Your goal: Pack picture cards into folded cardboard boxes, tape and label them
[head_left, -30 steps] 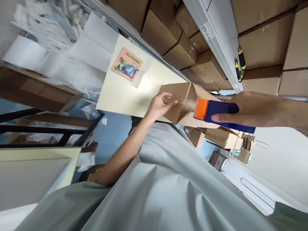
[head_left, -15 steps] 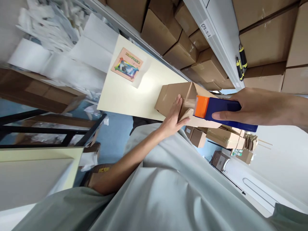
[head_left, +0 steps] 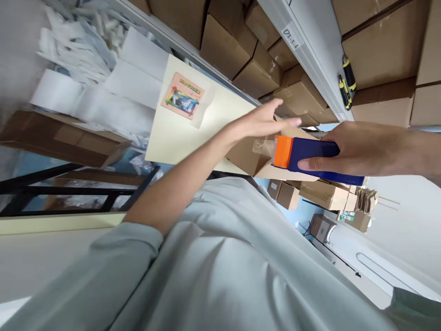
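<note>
A brown cardboard box (head_left: 243,155) with raised flaps stands on the pale yellow tabletop (head_left: 160,142). My right hand (head_left: 344,149) grips a dark blue tape dispenser (head_left: 312,155) with an orange front end, held against the box's open side. A strip of clear tape (head_left: 263,147) runs on the box just ahead of the orange end. My left hand (head_left: 265,120) is above the far side of the box, fingers and thumb spread. It is near a flap, but whether it touches is unclear. The box's inside is mostly hidden.
A colourful picture card (head_left: 182,96) lies on the tabletop. Several cartons (head_left: 229,41) fill the shelves along one side, and two yellow-black utility knives (head_left: 344,92) hang on the shelf rail. White packing paper (head_left: 132,69) is heaped beyond the table end, near a black frame (head_left: 34,191).
My left hand has left the near edge of the box and moved up to its far side, its fingers now spread. The near flap has shifted. The dispenser has moved slightly left.
</note>
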`<state>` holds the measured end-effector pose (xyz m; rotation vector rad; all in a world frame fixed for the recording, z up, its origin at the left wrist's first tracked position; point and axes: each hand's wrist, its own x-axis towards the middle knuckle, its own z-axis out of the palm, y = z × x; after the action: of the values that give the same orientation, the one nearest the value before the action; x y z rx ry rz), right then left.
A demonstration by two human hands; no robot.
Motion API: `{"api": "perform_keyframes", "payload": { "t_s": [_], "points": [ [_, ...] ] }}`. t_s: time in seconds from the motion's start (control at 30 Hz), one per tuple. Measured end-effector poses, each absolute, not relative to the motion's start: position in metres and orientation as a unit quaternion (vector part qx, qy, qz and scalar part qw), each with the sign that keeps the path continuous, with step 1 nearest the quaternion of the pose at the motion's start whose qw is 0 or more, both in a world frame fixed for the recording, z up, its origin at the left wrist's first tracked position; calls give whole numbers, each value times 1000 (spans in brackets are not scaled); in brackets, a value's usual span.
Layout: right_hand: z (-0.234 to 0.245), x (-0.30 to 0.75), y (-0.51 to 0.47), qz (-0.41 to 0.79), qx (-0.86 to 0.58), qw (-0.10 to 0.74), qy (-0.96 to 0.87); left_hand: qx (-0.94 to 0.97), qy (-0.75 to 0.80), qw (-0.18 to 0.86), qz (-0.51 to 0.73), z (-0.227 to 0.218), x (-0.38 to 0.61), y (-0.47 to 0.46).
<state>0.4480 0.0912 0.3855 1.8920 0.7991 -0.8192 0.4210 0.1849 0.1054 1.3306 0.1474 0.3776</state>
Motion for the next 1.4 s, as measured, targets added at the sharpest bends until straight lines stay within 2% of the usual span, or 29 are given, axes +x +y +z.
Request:
{"api": "perform_keyframes", "payload": {
  "t_s": [0.17, 0.3, 0.53, 0.7, 0.87, 1.13, 1.4],
  "points": [
    [382, 445, 88, -320, 772, 453, 310, 700, 44, 708, 78, 100, 445, 179],
    [381, 458, 78, -328, 781, 430, 312, 734, 10, 677, 54, 96, 432, 191],
    [379, 486, 55, -372, 776, 386, 332, 726, -12, 679, 112, 103, 410, 188],
    [379, 481, 59, -378, 781, 399, 298, 722, -49, 677, 136, 113, 366, 182],
    [381, 473, 65, -376, 776, 402, 307, 781, -76, 606, 133, 120, 351, 170],
    [380, 460, 77, -326, 775, 433, 325, 816, -85, 551, 156, 95, 374, 167],
    [378, 472, 64, -331, 784, 417, 320, 824, -70, 527, 195, 85, 375, 168]
  ]
}}
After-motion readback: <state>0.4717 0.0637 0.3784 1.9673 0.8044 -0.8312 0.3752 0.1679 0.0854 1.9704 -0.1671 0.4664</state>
